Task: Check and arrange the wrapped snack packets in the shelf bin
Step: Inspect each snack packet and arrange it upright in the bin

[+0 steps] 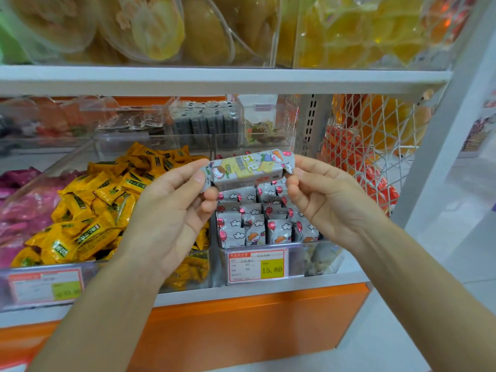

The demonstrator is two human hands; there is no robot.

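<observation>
A grey wrapped snack packet [248, 169] with a cartoon print and a yellow label is held level above the clear shelf bin [308, 261]. My left hand [171, 213] pinches its left end between thumb and fingers. My right hand [324, 196] pinches its right end. Below it, several matching grey packets [255, 224] stand upright in rows inside the bin, which carries a price tag [257, 265] reading 15.80 on its front.
A clear bin of yellow packets [94, 213] sits to the left, with pink packets [18, 210] beyond it. Clear boxes of dark snacks [206, 120] stand behind. A white wire basket [370, 146] of orange packs hangs at the right. A shelf board [214, 79] runs overhead.
</observation>
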